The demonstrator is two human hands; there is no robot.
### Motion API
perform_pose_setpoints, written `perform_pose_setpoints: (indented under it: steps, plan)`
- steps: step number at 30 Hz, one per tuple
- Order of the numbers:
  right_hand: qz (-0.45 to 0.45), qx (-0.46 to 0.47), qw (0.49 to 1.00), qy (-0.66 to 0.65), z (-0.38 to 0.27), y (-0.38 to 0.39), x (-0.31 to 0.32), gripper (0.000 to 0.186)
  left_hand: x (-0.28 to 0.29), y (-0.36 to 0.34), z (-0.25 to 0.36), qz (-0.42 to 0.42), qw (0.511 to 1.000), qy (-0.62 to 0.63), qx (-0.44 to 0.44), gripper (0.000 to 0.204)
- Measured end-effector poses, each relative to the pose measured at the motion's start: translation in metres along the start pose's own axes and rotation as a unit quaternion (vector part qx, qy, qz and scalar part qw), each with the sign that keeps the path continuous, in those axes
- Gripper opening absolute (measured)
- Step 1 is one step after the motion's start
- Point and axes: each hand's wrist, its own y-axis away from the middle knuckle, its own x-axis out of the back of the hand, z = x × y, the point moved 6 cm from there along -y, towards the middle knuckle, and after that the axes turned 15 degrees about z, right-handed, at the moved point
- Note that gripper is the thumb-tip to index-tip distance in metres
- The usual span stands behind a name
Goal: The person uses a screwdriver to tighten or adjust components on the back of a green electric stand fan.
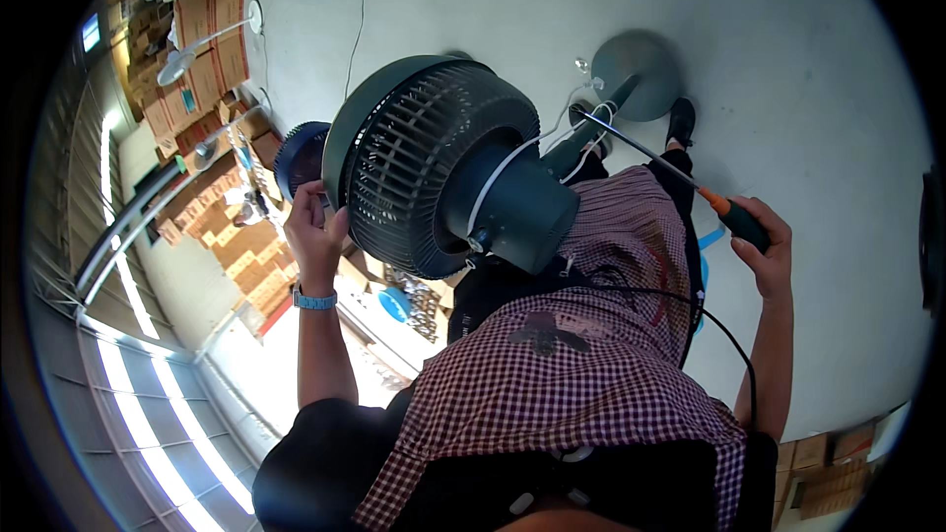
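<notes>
A dark green pedestal fan (520, 209) stands right in front of me, its slatted grille turned to the left. My left hand (315, 225) pinches the edge of the grille between thumb and bent fingers. A white cord (493, 173) loops over the motor housing and is wound around the fan's pole. My right hand (764, 246) is closed around the orange and black handle of a long screwdriver (655, 155). Its shaft points toward the pole, and the tip lies by the wound cord; whether it touches is hard to see. The fan's round base (641, 74) rests on the floor.
A second, dark blue fan (301, 160) is partly hidden behind the grille. White fans (179, 67) and stacked cardboard boxes (212, 49) are on the left. A thin black cable (724, 330) runs across my checked apron (581, 374). More boxes (833, 478) sit at the lower right.
</notes>
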Motion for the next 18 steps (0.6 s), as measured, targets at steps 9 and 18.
perform_pose_setpoints:
  steps: [9, 18]
  plan:
    - [-0.064, 0.004, 0.998, -0.011, 0.004, -0.010, -0.028, 0.045, 0.026, 0.011, -0.004, 0.028, 0.998, 0.002, 0.056, 0.062]
    - [-0.112, 0.004, 0.987, -0.116, 0.030, -0.047, -0.054, 0.063, 0.071, 0.022, -0.043, 0.015, 0.997, -0.012, 0.076, 0.065]
